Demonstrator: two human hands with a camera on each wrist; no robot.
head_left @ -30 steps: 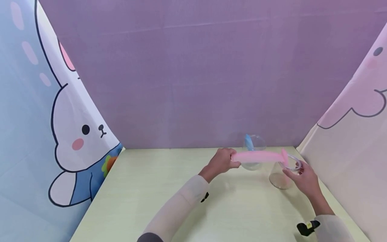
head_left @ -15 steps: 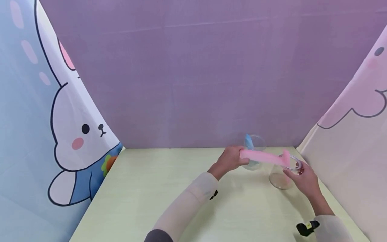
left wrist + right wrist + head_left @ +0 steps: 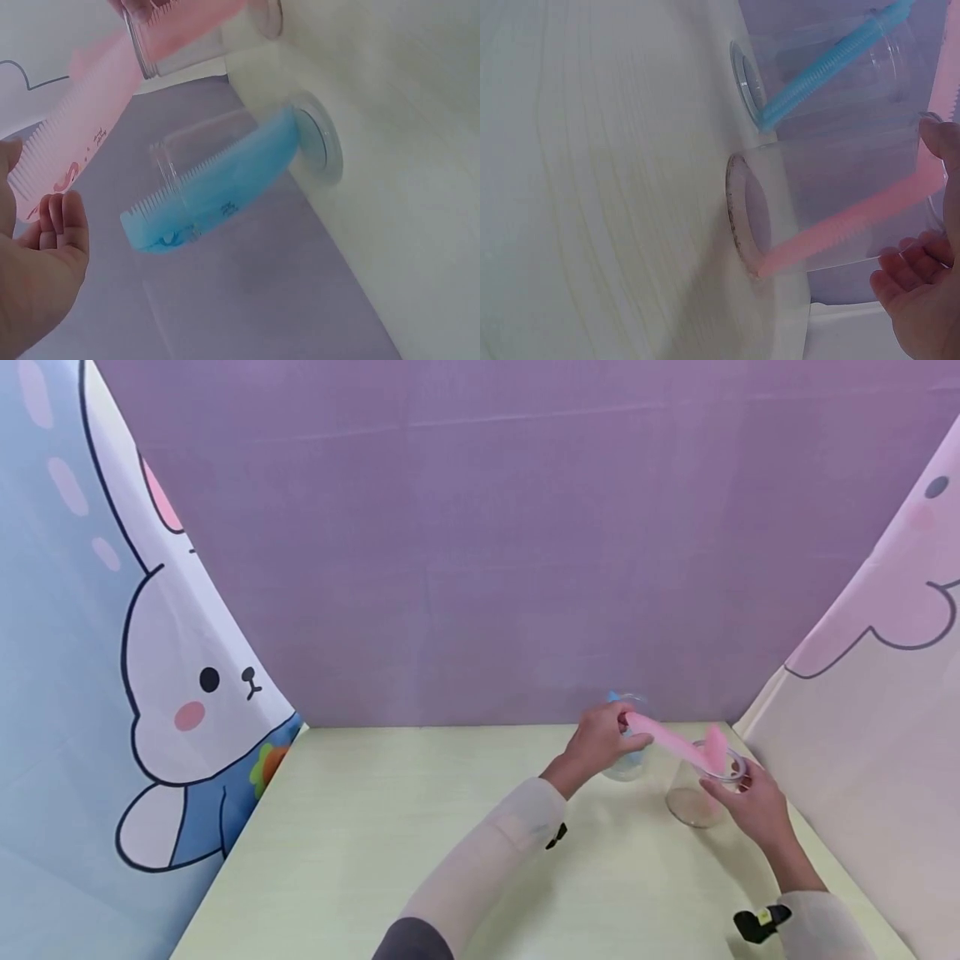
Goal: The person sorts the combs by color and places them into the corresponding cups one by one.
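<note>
My left hand point(image 3: 600, 742) pinches one end of a pink comb point(image 3: 94, 120). The comb slopes down to the right, its far end at the mouth of a clear jar point(image 3: 690, 797). Inside that jar leans a second pink comb point(image 3: 847, 221), its top showing above the rim. My right hand point(image 3: 756, 806) grips the jar by its rim, thumb in front. Beyond the left hand stands another clear jar point(image 3: 202, 142) with a blue comb point(image 3: 225, 184) leaning in it; the left hand partly covers this jar in the head view.
Both jars stand on a pale table point(image 3: 360, 827) near its back right corner. A purple backdrop point(image 3: 465, 568) rises behind it. Printed cloths hang on both sides, one with a rabbit point(image 3: 195, 677) at left.
My left hand has moved right and slightly up, turning the comb from level to slanting, with its far end down toward the jar's mouth. The right hand and jar hold still.
</note>
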